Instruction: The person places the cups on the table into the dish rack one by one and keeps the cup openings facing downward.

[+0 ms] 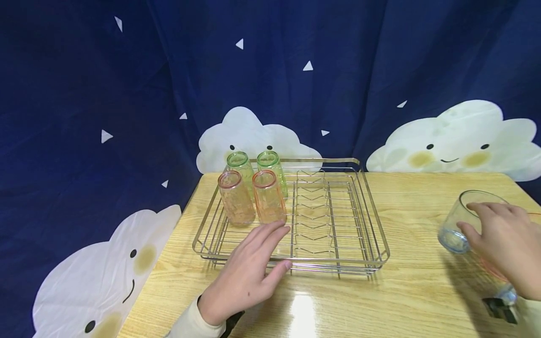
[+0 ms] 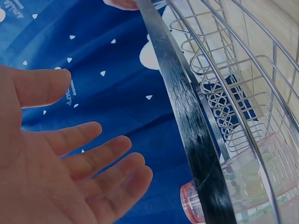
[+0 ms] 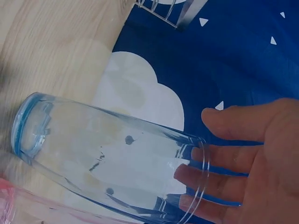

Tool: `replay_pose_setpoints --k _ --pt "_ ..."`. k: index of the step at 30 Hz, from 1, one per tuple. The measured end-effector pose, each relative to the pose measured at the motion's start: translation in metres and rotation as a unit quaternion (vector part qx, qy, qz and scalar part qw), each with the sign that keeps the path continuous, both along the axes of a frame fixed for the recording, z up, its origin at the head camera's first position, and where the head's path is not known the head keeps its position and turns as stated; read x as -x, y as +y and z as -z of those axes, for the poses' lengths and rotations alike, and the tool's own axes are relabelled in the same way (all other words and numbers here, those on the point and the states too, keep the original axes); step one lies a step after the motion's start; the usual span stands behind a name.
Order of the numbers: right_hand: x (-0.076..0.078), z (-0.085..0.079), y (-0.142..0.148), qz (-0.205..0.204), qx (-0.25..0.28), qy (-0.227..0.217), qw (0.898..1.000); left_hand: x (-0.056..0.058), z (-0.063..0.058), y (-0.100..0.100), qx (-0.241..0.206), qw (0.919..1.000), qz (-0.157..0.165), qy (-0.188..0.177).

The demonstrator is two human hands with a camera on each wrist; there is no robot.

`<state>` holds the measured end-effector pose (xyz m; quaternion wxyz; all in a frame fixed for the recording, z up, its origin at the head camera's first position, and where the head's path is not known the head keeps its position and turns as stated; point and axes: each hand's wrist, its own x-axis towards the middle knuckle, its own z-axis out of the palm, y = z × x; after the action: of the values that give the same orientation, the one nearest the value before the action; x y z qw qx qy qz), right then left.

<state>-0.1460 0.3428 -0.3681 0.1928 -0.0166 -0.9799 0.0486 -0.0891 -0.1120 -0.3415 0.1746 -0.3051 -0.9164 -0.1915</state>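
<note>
My left hand [image 1: 253, 267] is over the front rim of a wire dish rack [image 1: 382, 244], fingers loosely extended, holding nothing. In the left wrist view its palm and spread fingers lie beside the rack's flat metal rim [image 2: 187, 126]. At the right, my right hand [image 1: 509, 241] reaches over the mouth of a clear blue-tinted glass [image 3: 107, 154] standing mouth up on the table. Its fingertips show through the glass near the rim, while the thumb stands apart from it. Two pink glasses [image 1: 237, 202] [image 1: 270, 202] and two green glasses [image 1: 239, 160] [image 1: 269, 160] stand upside down in the rack's left part.
Beside the blue glass, partly behind my right hand, is a pink-rimmed glass [image 3: 28, 205]. Bent wire dividers [image 1: 313, 204] run along the rack's middle. A dark blue curtain [image 1: 274, 84] with white clouds hangs along the back of the wooden table [image 1: 405, 291].
</note>
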Motion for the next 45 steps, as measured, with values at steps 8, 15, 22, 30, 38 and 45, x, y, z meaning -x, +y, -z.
replay_pose_setpoints --k 8,15,22,30,38,45 --pt "0.001 0.001 -0.004 0.033 -0.009 -0.012 0.999 0.001 0.001 -0.001 -0.004 1.0 -0.001 0.001" --pt "0.002 0.002 -0.001 -0.024 -0.045 0.012 0.999 0.001 0.002 -0.001 -0.001 1.0 -0.004 -0.005" --pt "0.001 0.004 -0.004 -0.06 0.002 0.039 0.997 0.0 0.003 -0.003 -0.004 1.0 -0.004 -0.005" --pt "-0.002 0.005 -0.006 -0.067 -0.022 0.085 0.994 -0.001 0.004 -0.003 -0.004 1.0 -0.004 -0.005" --pt "-0.001 0.006 -0.01 -0.075 -0.023 0.087 0.993 -0.001 0.004 -0.004 -0.005 1.0 -0.005 -0.004" --pt "-0.001 0.006 -0.013 -0.091 -0.029 0.065 0.993 -0.002 0.004 -0.005 -0.004 0.9999 -0.007 -0.008"
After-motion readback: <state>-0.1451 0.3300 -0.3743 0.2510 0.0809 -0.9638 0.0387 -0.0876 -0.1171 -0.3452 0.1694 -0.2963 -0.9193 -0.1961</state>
